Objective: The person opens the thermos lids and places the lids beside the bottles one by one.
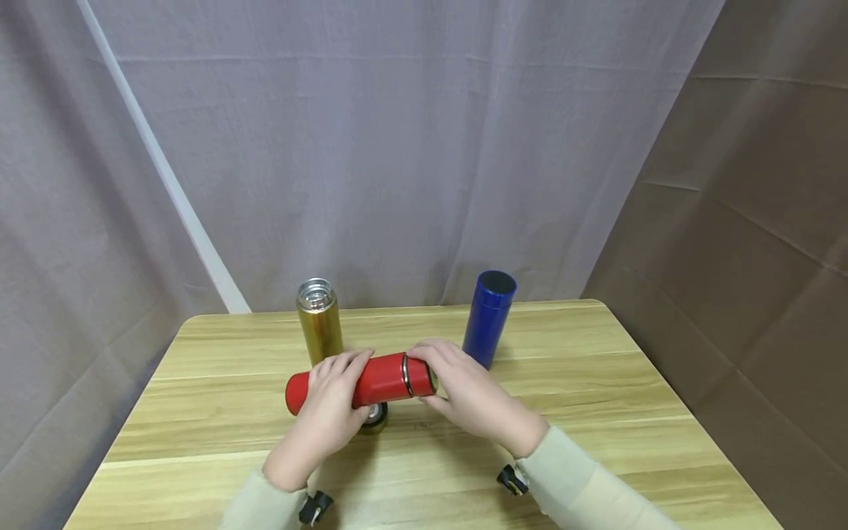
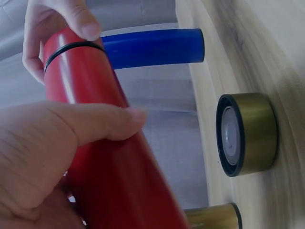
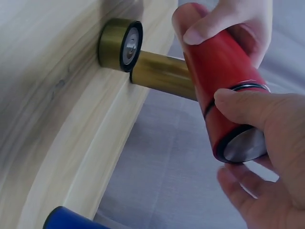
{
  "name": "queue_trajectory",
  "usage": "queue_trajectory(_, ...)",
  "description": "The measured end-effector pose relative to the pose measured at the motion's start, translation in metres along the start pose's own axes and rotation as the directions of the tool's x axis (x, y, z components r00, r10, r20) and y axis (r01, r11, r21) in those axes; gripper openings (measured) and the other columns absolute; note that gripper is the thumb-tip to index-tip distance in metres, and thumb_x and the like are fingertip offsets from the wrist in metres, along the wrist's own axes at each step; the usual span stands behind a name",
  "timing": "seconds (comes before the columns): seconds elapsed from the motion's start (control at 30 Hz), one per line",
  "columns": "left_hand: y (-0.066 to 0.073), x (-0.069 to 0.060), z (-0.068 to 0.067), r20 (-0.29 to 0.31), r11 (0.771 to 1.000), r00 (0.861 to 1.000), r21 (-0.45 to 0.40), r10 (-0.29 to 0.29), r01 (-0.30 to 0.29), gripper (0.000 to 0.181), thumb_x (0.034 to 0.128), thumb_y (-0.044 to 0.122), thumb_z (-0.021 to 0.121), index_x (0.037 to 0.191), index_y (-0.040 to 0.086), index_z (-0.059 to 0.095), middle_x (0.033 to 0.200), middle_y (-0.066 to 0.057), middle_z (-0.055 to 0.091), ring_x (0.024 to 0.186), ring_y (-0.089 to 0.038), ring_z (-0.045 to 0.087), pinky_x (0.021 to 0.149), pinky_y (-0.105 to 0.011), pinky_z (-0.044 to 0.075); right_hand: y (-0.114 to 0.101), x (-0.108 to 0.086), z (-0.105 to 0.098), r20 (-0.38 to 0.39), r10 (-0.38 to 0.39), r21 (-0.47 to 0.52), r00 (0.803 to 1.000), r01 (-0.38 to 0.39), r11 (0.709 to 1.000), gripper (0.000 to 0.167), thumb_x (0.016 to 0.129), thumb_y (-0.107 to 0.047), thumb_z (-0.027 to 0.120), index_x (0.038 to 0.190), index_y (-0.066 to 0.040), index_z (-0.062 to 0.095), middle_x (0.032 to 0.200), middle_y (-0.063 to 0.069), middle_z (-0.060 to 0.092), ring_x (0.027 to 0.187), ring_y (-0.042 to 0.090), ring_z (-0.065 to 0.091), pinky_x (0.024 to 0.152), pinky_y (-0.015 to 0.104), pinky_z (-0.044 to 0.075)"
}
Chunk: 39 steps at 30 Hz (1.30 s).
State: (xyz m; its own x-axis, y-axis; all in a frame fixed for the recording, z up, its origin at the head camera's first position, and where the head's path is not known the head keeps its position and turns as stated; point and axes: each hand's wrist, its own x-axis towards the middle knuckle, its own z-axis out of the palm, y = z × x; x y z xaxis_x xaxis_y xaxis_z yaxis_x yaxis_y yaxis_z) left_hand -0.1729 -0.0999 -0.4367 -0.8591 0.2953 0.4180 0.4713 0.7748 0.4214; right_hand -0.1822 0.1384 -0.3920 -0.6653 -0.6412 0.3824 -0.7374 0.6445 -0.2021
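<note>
A red thermos (image 1: 384,379) lies nearly level in the air above the table, its lid end to the right. My left hand (image 1: 334,401) grips it round the body, thumb across its side in the left wrist view. At the other end my right hand (image 1: 473,394) holds the red lid (image 3: 228,131) between thumb and fingers, just past the dark ring. The lid is on the thermos. Under the thermos, a gold lid (image 2: 255,133) sits on the table, its inner side up. Behind the left hand stands a gold thermos (image 1: 321,324) with an uncovered mouth.
A blue thermos (image 1: 489,320) stands upright with a dark top, just behind my right hand. The wooden table (image 1: 596,412) ends at a grey curtain (image 1: 397,162) at the back. Brown cloth (image 1: 762,221) hangs on the right.
</note>
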Motion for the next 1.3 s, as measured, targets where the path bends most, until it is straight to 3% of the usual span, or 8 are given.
queue_trajectory(0.2,-0.006,-0.003,-0.007,0.051,0.998,0.996,-0.014,-0.067,0.068,0.083,0.064,0.011,0.087,0.138,0.007,0.05,0.125,-0.011,0.057,0.114,-0.032,0.048,0.099,-0.051,0.031,0.003,0.0,-0.001,-0.062,-0.029,-0.058,0.998,0.025,0.998,0.065,0.075,-0.014,0.082,0.132,-0.013,0.049,0.134,0.004,0.051,0.122,0.018,0.048,0.104,0.036,0.038)
queue_trajectory(0.37,-0.014,-0.003,-0.01,0.011,0.993,0.993,-0.023,-0.114,0.114,0.082,0.0641,0.011,0.088,0.137,0.006,0.05,0.125,-0.012,0.057,0.114,-0.035,0.05,0.098,-0.051,0.032,0.014,-0.003,0.001,-0.146,0.059,0.034,0.987,-0.055,0.998,0.066,0.075,-0.015,0.082,0.13,-0.01,0.046,0.125,0.003,0.052,0.117,0.017,0.049,0.102,0.036,0.041)
queue_trajectory(0.57,-0.016,-0.002,-0.01,-0.023,0.99,0.992,-0.068,-0.127,0.125,0.081,0.0653,0.012,0.087,0.137,0.006,0.049,0.127,-0.012,0.056,0.116,-0.034,0.049,0.098,-0.05,0.032,0.023,-0.008,0.007,-0.159,0.125,0.067,0.979,-0.116,0.991,0.076,0.075,-0.019,0.081,0.138,-0.006,0.04,0.12,0.004,0.05,0.11,0.015,0.05,0.096,0.034,0.046)
queue_trajectory(0.73,-0.014,0.0,-0.009,-0.097,0.984,0.986,-0.132,-0.135,0.122,0.08,0.0653,0.012,0.087,0.136,0.007,0.049,0.129,-0.012,0.055,0.119,-0.034,0.046,0.099,-0.049,0.03,0.024,-0.01,0.011,-0.153,0.173,0.087,0.973,-0.161,0.983,0.078,0.074,-0.02,0.081,0.14,-0.006,0.04,0.122,0.005,0.048,0.106,0.013,0.053,0.09,0.031,0.05)
queue_trajectory(0.87,-0.012,0.003,-0.006,-0.18,0.974,0.974,-0.201,-0.138,0.101,0.079,0.0663,0.014,0.087,0.136,0.01,0.05,0.131,-0.01,0.055,0.12,-0.031,0.044,0.101,-0.049,0.028,0.025,-0.011,0.014,-0.126,0.225,0.147,0.966,-0.206,0.967,0.073,0.075,-0.02,0.081,0.136,-0.007,0.043,0.123,0.004,0.046,0.103,0.012,0.054,0.086,0.028,0.051)
queue_trajectory(1.07,-0.008,0.011,0.0,-0.248,0.939,0.946,-0.321,-0.208,0.122,0.076,0.0675,0.021,0.088,0.135,0.015,0.053,0.128,-0.002,0.057,0.118,-0.023,0.045,0.099,-0.045,0.035,0.03,-0.012,0.025,-0.063,0.307,0.27,0.949,-0.28,0.921,0.066,0.076,-0.032,0.082,0.129,-0.012,0.049,0.119,-0.002,0.049,0.102,0.009,0.053,0.084,0.03,0.051)
queue_trajectory(1.17,-0.006,0.017,0.003,-0.238,0.903,0.936,-0.403,-0.26,0.149,0.075,0.0683,0.025,0.089,0.134,0.018,0.052,0.125,0.001,0.057,0.116,-0.02,0.048,0.097,-0.043,0.04,0.034,-0.013,0.035,-0.023,0.363,0.329,0.932,-0.336,0.883,0.065,0.076,-0.037,0.082,0.128,-0.014,0.051,0.116,-0.005,0.052,0.101,0.009,0.054,0.083,0.031,0.051)
queue_trajectory(1.3,-0.005,0.027,0.009,-0.207,0.851,0.932,-0.501,-0.298,0.16,0.07,0.0701,0.029,0.088,0.13,0.02,0.053,0.121,0.004,0.058,0.111,-0.016,0.053,0.096,-0.042,0.043,0.039,-0.014,0.05,0.003,0.413,0.352,0.911,-0.388,0.852,0.065,0.076,-0.036,0.083,0.128,-0.011,0.052,0.117,-0.001,0.052,0.104,0.013,0.051,0.081,0.032,0.051)
